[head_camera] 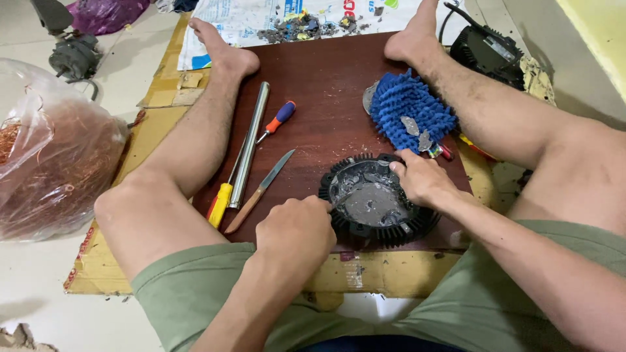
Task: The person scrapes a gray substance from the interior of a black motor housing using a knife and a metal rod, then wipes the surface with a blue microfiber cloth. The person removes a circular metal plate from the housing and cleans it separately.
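A round black finned housing [391,236] with a grey, chipped inside lies on a dark red board [326,85] between my legs. My right hand [424,179] grips its upper right rim. My left hand [297,228] is closed in a fist at the housing's left edge, apparently around a small tool whose tip meets the rim; the tool itself is almost wholly hidden.
On the board to the left lie a wooden-handled knife [261,189], a metal tube [251,140], a yellow-handled screwdriver [220,203] and an orange-and-blue one [279,120]. A blue fluffy mitt [411,111] sits behind the housing. A bag of copper wire [52,163] is far left.
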